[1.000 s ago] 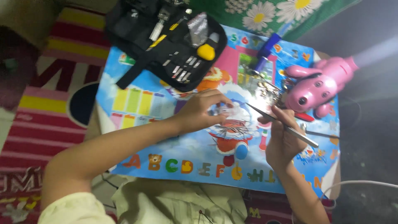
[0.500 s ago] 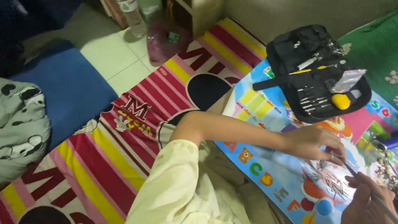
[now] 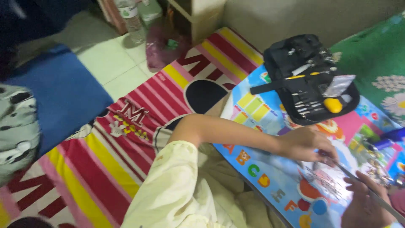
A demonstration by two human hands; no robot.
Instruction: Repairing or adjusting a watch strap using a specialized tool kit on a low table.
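My left hand [image 3: 307, 143] reaches across a colourful alphabet-printed table top [image 3: 270, 177], fingers curled, fingertips pinched at the far end of a thin metal tool [image 3: 358, 181]. What sits between those fingertips is too small to tell. My right hand [image 3: 366, 204] at the lower right edge grips that tool along its shaft. A heap of small metal parts [image 3: 322, 179] lies on the table just below both hands.
An open black tool case [image 3: 310, 80] with small drivers, a yellow knob and a clear bag lies at the table's far end. A blue object [image 3: 390, 137] sits at the right edge. A striped red and yellow mat [image 3: 105, 143], a blue cushion [image 3: 50, 101] and a bottle [image 3: 130, 17] lie left.
The view has swung left, bringing the mat, blue cushion and floor into sight; the pink toy has left the view. Both hands stay together at the tool.
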